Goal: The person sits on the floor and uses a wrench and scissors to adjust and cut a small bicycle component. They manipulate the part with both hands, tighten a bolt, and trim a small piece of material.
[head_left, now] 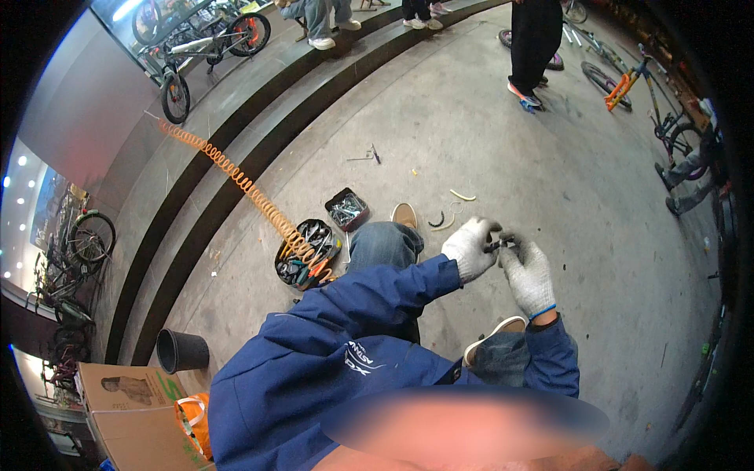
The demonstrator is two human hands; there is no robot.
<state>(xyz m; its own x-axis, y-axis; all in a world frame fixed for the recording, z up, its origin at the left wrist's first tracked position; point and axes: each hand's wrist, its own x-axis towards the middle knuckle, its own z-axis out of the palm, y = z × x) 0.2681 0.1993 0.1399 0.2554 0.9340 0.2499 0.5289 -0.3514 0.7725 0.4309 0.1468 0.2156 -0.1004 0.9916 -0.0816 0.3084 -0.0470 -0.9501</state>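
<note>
Gloves [467, 261] on both hands rn, white w/ grubby fingertips. Left hand [473, 250] is curled nearly closed, tips pinching a small dark part [509, 239]; right hand [528, 275] has thumb + fingers closed on it from the other side. Too tiny/blurry to tell what it is, or if it's 1 piece or 2. It's held up btwn the hands, over the concrete floor [628, 275]. Pale curved strips [463, 195] + a little black curved piece [437, 220] lie on the floor past the left hand. Toward the floor's stepped edge: open box [358, 223] of metal bits, right next to a round tub [336, 250] of tools, w/ an orange coiled hose [236, 177] running from it up over the curved steps [294, 93]. Black bucket [192, 353] is by the bottom step's edge.
</note>
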